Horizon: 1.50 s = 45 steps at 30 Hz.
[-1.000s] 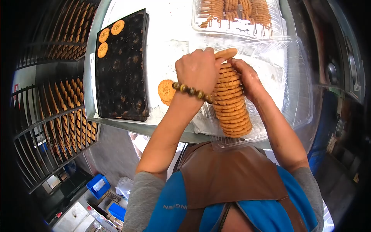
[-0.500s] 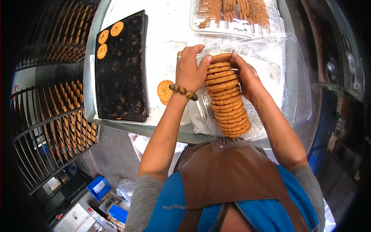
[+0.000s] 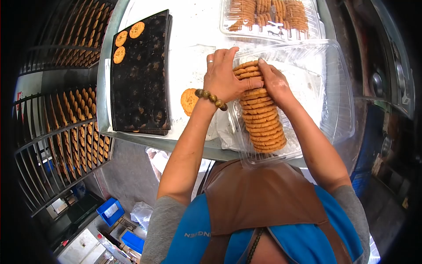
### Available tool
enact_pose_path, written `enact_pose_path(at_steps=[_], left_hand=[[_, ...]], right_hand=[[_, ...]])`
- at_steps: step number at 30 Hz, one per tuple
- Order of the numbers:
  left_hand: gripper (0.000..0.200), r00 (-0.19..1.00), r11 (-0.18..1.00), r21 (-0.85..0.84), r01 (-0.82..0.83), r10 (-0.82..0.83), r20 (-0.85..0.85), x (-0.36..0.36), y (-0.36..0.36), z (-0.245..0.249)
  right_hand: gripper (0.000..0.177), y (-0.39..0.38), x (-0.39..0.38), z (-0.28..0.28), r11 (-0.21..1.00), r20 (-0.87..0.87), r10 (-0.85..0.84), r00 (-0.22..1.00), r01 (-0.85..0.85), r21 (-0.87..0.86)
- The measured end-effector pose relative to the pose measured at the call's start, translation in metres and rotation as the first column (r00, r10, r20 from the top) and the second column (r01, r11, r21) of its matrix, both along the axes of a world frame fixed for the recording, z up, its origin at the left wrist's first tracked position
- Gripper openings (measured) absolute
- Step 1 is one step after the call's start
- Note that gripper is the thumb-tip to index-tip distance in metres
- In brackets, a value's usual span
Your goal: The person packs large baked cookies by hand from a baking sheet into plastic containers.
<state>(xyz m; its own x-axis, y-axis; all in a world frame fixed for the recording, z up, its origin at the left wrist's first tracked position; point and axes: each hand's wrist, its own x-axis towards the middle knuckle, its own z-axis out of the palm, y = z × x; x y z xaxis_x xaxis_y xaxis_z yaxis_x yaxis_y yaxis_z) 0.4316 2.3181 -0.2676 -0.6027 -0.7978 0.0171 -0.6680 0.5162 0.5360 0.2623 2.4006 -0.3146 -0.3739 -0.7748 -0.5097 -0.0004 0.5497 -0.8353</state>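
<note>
A long row of round golden cookies point(image 3: 263, 119) leans on edge in a clear plastic container point(image 3: 334, 88), along its left side. My left hand point(image 3: 223, 77), with a ring and a beaded bracelet, is at the row's far-left end. Its thumb presses across the cookies there; the fingertips reach past the container's edge. From the other side my right hand point(image 3: 276, 83) cups the far end, its fingers against the cookies. Together they hold that end of the row between them. Beside my left wrist, a loose cookie point(image 3: 188, 101) lies on the white tabletop point(image 3: 193, 26).
Stacked black baking trays point(image 3: 140, 79) lie at the left, with a few cookies point(image 3: 136, 30) in a corner. A clear container packed with cookies point(image 3: 270, 20) stands at the back. Racks of baked pieces point(image 3: 79, 127) stand left of the table; blue bins point(image 3: 110, 211) sit below.
My left thumb has come down across the top of the row. My right hand has shifted slightly, its fingers now nearer the left thumb, covering more of the far cookies.
</note>
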Motion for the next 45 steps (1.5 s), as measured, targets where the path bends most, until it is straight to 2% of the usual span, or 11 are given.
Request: enact_pose_path(at_steps=[5,8,11,14,25,31,33,38,42,44,45], left_hand=[[0.118,0.996,0.996,0.09,0.022,-0.03,0.08,0.001,-0.002,0.006],[0.121,0.995,0.992,0.127,0.025,-0.037,0.092,0.002,-0.004,0.006],[0.123,0.991,0.987,0.153,0.039,-0.058,0.119,0.0,-0.007,0.005],[0.128,0.984,0.984,0.164,0.069,-0.094,0.15,0.002,-0.009,0.009],[0.14,0.996,0.998,0.037,-0.045,0.042,0.079,0.013,0.016,0.01],[0.13,0.95,0.896,0.331,-0.295,0.311,0.004,0.05,0.077,-0.019],[0.115,0.951,0.708,0.682,-0.182,0.302,-0.059,0.047,0.098,-0.016],[0.101,0.941,0.78,0.593,-0.2,0.321,-0.105,0.048,0.11,-0.032],[0.088,0.907,0.596,0.803,0.011,0.332,-0.259,0.082,0.085,-0.04],[0.078,0.923,0.68,0.728,-0.091,0.332,-0.195,0.117,0.061,-0.053],[0.074,0.957,0.875,0.433,-0.217,0.278,-0.082,0.137,0.051,-0.069]], right_hand=[[0.08,0.0,-0.001,0.0,0.999,-0.092,0.049,0.995,-0.049,-0.001],[0.078,0.004,0.007,0.015,0.999,0.252,-0.035,0.967,0.044,-0.03],[0.084,0.006,0.008,0.008,0.988,-0.239,0.149,0.96,-0.155,-0.006],[0.089,0.002,0.004,0.001,0.977,-0.342,0.215,0.915,-0.204,0.068],[0.1,0.039,0.005,0.015,0.995,-0.305,0.078,0.949,-0.091,-0.028],[0.095,0.077,0.027,0.004,0.986,-0.291,0.162,0.943,-0.169,0.002],[0.094,0.079,0.031,0.005,0.988,-0.335,0.149,0.93,-0.158,0.002],[0.096,0.079,0.044,0.013,0.992,-0.543,0.122,0.831,-0.11,0.055],[0.098,0.077,0.03,-0.012,0.989,-0.426,0.13,0.895,-0.148,-0.008],[0.099,0.086,0.032,0.013,0.989,-0.401,0.135,0.906,-0.145,0.005],[0.098,0.091,0.034,0.03,0.992,-0.401,0.118,0.908,-0.125,0.009]])
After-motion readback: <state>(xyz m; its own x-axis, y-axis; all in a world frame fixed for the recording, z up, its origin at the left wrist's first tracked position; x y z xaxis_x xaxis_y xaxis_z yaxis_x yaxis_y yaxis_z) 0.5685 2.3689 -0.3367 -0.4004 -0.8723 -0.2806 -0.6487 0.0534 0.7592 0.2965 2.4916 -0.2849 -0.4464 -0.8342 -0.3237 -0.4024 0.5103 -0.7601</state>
